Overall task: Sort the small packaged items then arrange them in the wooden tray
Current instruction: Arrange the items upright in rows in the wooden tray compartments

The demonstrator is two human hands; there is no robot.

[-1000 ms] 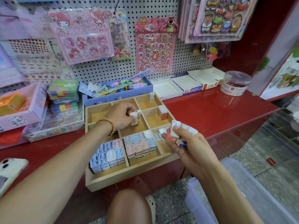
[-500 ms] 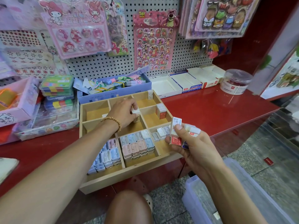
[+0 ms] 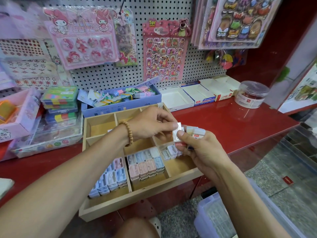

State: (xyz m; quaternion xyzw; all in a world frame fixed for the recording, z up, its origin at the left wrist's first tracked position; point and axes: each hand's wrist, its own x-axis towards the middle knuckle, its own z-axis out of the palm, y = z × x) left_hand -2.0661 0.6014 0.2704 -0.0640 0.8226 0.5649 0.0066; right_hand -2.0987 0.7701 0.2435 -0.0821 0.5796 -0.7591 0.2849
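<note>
Our left hand leaves the wooden tray and pinches the next wrapped eraser from our right hand's gripped stack, at three o'clock.

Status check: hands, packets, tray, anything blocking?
Left hand pinching one packet from right hand's bunch. Tray part filled, front compartments stacked. Nothing blocking.

We cannot read the print on the small packets bunched in the right hand, whose fingers cover most of them. The left hand hides the wooden tray's far middle compartments. The phone at near left is cut off by the edge.
</note>
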